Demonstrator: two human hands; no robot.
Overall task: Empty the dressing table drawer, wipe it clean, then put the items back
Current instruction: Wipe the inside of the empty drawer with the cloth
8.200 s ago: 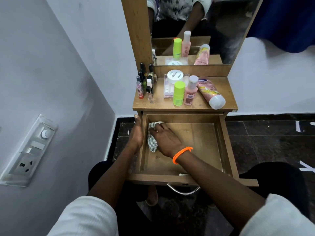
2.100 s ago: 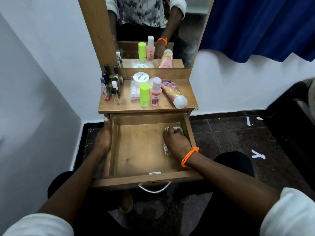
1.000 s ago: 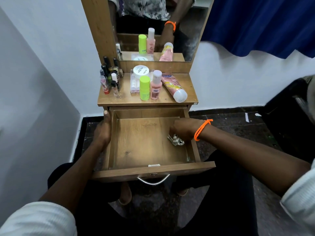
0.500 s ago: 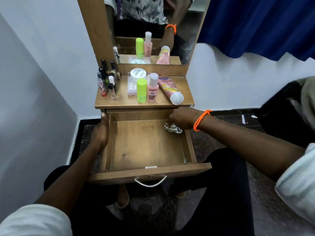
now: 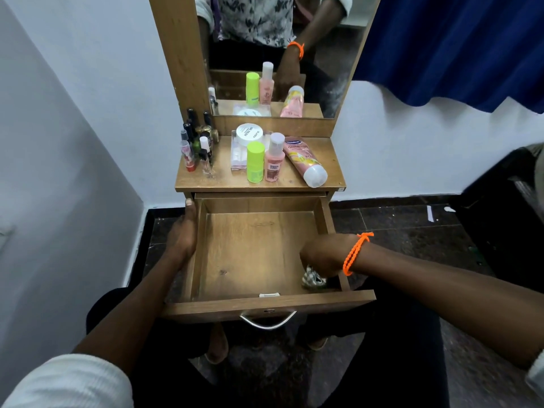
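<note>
Head view: the wooden drawer [image 5: 253, 254] stands pulled out at the centre of the frame, its bare board floor showing grain, a dark knot and light scuffs, with a metal handle [image 5: 268, 319] under its front panel. The right hand [image 5: 325, 254], wearing an orange wristband [image 5: 354, 253], grips a checked cloth [image 5: 313, 279] bunched in the drawer's near right corner. The left hand [image 5: 182, 237] lies flat against the outside of the drawer's left wall, fingers straight. Above, on the dressing table top [image 5: 329, 160], stand nail polish bottles [image 5: 197, 145], a white jar [image 5: 250, 134], a green bottle [image 5: 255, 161], a pink bottle [image 5: 274, 160] and a lying pink tube [image 5: 304, 160].
</note>
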